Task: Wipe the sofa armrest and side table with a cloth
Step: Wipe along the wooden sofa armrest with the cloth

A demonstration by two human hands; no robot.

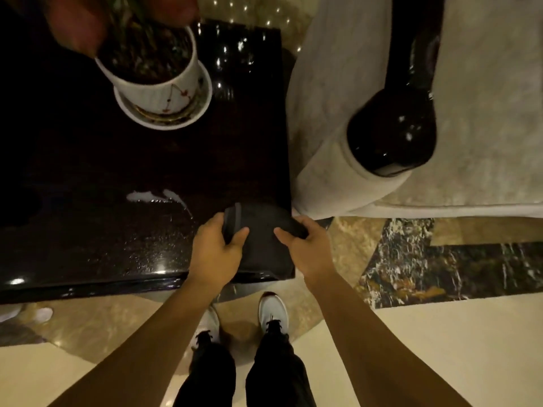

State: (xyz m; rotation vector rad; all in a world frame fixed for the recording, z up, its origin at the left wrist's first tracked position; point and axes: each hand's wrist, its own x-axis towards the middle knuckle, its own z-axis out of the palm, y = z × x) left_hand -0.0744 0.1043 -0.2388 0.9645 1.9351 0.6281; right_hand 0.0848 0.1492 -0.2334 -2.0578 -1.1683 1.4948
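Note:
A dark cloth [261, 239] lies on the near right corner of the glossy dark side table [117, 177]. My left hand [216, 251] grips the cloth's left folded edge, and my right hand [307, 248] grips its right edge. Right of the table stands the pale sofa [484, 142], its padded armrest [332, 160] topped with a shiny dark wooden cap [393, 136]. A streak of wet or white smear [155, 196] marks the tabletop left of the cloth.
A white potted plant [155, 74] on a saucer stands at the table's far side. My shoes [271, 312] are on the marble floor [440, 333] by the table's front edge. A narrow gap separates table and armrest.

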